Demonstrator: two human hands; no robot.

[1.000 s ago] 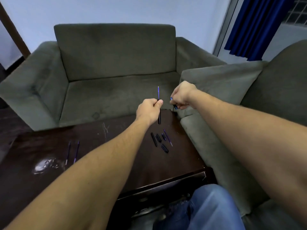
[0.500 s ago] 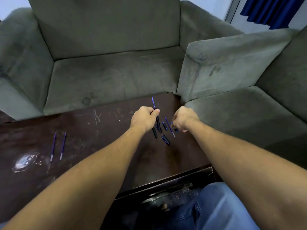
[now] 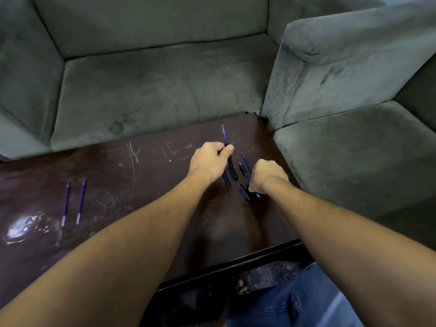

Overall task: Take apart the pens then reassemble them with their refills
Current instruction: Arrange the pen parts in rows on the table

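My left hand grips a black pen barrel with a blue refill sticking out of its top, held above the dark wooden table. My right hand is curled low over the table beside it, and a small blue pen piece shows at its fingertips. Loose black pen parts and another blue refill lie between and under the two hands. Two more blue refills lie side by side at the table's left.
A grey sofa seat stands behind the table and a second grey sofa at the right, its arm touching the table's far right corner. A shiny wet patch marks the table's left. My jeans-clad knee is below the table edge.
Both hands have come down from in front of the sofa to the table, the left still holding barrel and refill. The right hand has moved onto the loose parts. The camera has tilted downward.
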